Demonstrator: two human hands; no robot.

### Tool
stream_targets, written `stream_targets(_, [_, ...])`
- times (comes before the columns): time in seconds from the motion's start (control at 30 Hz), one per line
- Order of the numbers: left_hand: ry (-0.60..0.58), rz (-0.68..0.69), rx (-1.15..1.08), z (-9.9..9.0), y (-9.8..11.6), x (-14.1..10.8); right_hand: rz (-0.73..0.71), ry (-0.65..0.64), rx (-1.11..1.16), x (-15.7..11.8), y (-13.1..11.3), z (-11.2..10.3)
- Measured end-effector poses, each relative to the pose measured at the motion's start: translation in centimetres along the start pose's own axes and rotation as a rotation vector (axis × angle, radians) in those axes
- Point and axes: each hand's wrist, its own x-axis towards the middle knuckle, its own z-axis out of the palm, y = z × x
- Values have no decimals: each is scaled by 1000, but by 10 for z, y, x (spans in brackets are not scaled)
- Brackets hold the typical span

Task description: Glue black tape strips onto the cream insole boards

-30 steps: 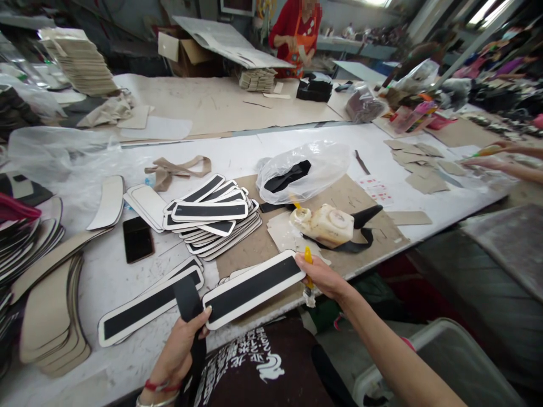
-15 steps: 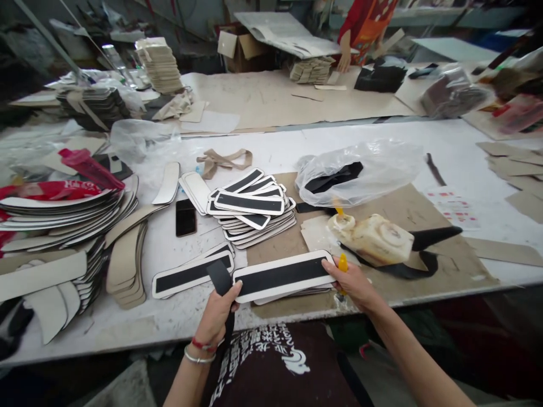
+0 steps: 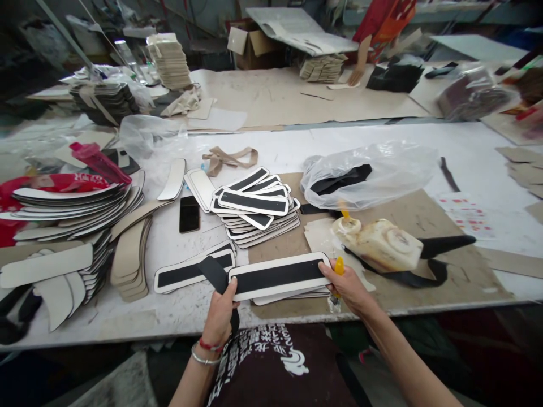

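Between my two hands is a long white-bordered panel with a black strip along its middle (image 3: 278, 276). My left hand (image 3: 221, 314) pinches its left end, thumb on top, and also holds a black strap (image 3: 213, 273) that hangs down past the wrist. My right hand (image 3: 348, 285) grips the right end, with a yellow-handled tool (image 3: 339, 266) in the same hand; the fingers partly hide it. More panels (image 3: 271, 299) lie just beneath the held one. A similar panel (image 3: 186, 277) rests to the left, and a pile of them (image 3: 254, 202) stands behind.
A stained plastic container (image 3: 388, 244) sits right of my hands, before a clear bag with black material (image 3: 373, 175). Left lie a phone (image 3: 189, 215) and stacks of curved pieces (image 3: 129, 263). Across the table, a co-worker's hand (image 3: 357, 73) touches the far worktop.
The view has turned slightly, so the scene sits a little further right. Both hands keep hold of the panel, which looks almost unmoved. The co-worker's hand has reached lower onto the worktop.
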Motion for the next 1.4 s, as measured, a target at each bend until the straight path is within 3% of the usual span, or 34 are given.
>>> stream_targets(0.37, [66,-84,-31,6,7,0,55,-46,185,-2,-4,3])
stream_targets(0.6, [37,-37,-16,8,25,11,116,-100,338,11,-16,12])
stream_targets(0.77, [55,35,-7,8,38,25,56,-18,213,24,-29,20])
stream_targets(0.93, [52,155,63,7,35,38,56,83,70,35,-34,23])
stream_targets(1.2, [72,210,143,4,34,45,2,55,-46,44,-32,24])
stream_targets(1.4, [101,178,129,2,36,47,1,38,-91,43,-36,28])
